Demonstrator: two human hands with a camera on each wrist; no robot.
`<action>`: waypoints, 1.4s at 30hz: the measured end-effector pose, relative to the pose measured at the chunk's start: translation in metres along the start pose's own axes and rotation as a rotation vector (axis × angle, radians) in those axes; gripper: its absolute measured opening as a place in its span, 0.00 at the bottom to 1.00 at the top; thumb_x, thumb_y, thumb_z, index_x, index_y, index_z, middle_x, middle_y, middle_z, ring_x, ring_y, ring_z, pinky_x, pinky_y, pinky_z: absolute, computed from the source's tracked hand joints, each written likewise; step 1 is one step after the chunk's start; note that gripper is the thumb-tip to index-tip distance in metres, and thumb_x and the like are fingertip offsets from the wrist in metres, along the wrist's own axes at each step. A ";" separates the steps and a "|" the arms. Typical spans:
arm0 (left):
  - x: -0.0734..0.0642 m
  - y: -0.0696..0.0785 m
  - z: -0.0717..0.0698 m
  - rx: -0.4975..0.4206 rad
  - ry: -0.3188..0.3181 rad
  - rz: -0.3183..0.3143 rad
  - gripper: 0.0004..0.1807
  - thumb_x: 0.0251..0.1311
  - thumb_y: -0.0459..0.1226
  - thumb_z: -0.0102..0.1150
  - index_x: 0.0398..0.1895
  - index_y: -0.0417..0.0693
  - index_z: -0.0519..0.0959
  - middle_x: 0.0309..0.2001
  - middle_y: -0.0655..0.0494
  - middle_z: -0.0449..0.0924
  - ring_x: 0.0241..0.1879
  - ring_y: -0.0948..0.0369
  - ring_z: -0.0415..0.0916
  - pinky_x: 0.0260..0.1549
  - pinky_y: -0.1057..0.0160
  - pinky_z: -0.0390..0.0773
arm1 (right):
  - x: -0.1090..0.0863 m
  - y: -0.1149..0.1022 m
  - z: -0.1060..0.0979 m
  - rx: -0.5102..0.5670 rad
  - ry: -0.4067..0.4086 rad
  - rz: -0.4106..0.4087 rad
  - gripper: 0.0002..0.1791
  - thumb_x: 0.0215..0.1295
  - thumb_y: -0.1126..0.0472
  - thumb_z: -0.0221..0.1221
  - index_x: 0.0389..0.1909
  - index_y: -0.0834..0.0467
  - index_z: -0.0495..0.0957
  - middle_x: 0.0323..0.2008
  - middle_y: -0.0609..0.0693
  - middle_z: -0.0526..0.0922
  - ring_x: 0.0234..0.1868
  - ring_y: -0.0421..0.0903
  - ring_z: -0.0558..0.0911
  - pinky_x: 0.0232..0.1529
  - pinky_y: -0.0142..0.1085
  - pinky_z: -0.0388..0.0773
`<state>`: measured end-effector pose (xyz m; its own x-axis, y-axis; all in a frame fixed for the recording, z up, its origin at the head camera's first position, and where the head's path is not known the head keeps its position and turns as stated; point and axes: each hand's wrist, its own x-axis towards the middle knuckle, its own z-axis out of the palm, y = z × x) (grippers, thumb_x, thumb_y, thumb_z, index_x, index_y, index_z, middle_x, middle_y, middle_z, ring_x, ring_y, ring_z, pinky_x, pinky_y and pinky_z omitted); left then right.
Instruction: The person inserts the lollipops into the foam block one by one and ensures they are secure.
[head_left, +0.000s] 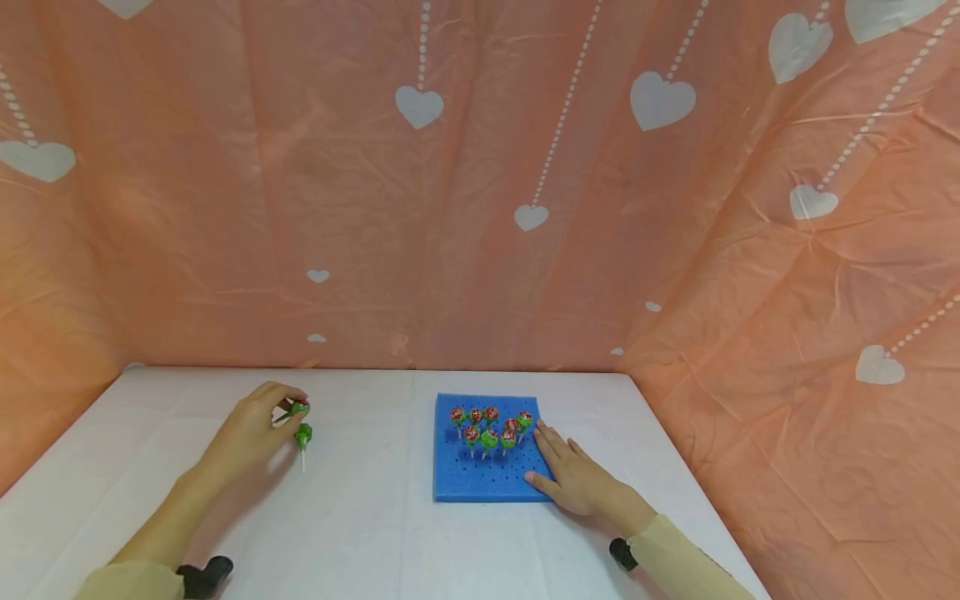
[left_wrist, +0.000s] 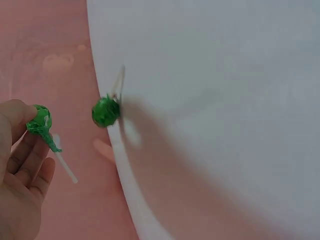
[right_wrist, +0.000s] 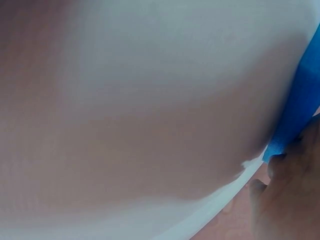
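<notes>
My left hand (head_left: 258, 423) pinches a green-wrapped lollipop (left_wrist: 41, 120) by its round head, its white stick pointing away from the palm in the left wrist view. Another green lollipop (head_left: 303, 434) lies on the white table right beside that hand, stick toward me in the head view. At the right, a blue foam board (head_left: 472, 482) dotted with small holes carries several upright lollipops (head_left: 489, 439) in red and green wrappers, sticks down in it. Flat and with straight fingers, my right hand (head_left: 581, 482) rests on the board's right edge, which shows as a blue strip (right_wrist: 300, 100) in the right wrist view.
The white-covered table (head_left: 360, 533) spans the space between both hands. An orange curtain (head_left: 480, 275) printed with pale hearts hangs behind it and along its sides. Dark straps with black pieces (head_left: 206, 577) sit at both wrists.
</notes>
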<state>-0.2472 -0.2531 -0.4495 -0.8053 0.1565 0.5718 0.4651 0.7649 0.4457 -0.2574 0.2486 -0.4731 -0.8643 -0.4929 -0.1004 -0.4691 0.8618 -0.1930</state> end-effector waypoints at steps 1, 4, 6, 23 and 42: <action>0.001 0.002 0.001 -0.007 0.006 0.006 0.13 0.57 0.26 0.71 0.45 0.40 0.84 0.42 0.51 0.83 0.41 0.50 0.82 0.38 0.55 0.81 | 0.000 0.000 0.000 -0.002 0.000 0.000 0.48 0.80 0.33 0.43 0.82 0.65 0.48 0.83 0.60 0.45 0.83 0.59 0.49 0.79 0.59 0.50; 0.002 0.010 0.004 -0.035 0.015 0.009 0.13 0.57 0.26 0.71 0.45 0.41 0.84 0.43 0.52 0.82 0.40 0.52 0.82 0.37 0.56 0.82 | 0.001 0.001 0.001 -0.012 -0.001 0.000 0.48 0.80 0.33 0.42 0.82 0.65 0.48 0.84 0.59 0.45 0.83 0.59 0.49 0.79 0.58 0.49; 0.004 0.016 0.007 -0.056 0.026 0.008 0.13 0.57 0.25 0.71 0.45 0.42 0.84 0.43 0.53 0.82 0.39 0.55 0.82 0.37 0.56 0.82 | 0.001 0.001 0.001 -0.011 -0.001 -0.001 0.48 0.80 0.33 0.42 0.82 0.65 0.47 0.83 0.60 0.45 0.83 0.59 0.49 0.79 0.59 0.49; 0.014 0.059 0.041 -0.193 0.116 0.142 0.15 0.54 0.22 0.71 0.43 0.42 0.83 0.41 0.56 0.82 0.38 0.58 0.83 0.34 0.61 0.82 | 0.001 0.001 0.002 -0.015 0.001 0.010 0.48 0.79 0.33 0.43 0.82 0.65 0.48 0.83 0.59 0.45 0.83 0.58 0.49 0.79 0.58 0.50; 0.018 0.102 0.077 -0.310 0.064 0.207 0.14 0.57 0.23 0.70 0.45 0.41 0.85 0.43 0.56 0.81 0.41 0.58 0.82 0.36 0.60 0.86 | 0.000 0.001 0.001 -0.004 -0.001 0.000 0.47 0.80 0.33 0.43 0.82 0.65 0.48 0.84 0.59 0.45 0.83 0.58 0.49 0.79 0.59 0.49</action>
<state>-0.2425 -0.1248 -0.4468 -0.6627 0.2412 0.7090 0.7126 0.4944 0.4978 -0.2578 0.2491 -0.4741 -0.8643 -0.4926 -0.1013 -0.4694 0.8625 -0.1892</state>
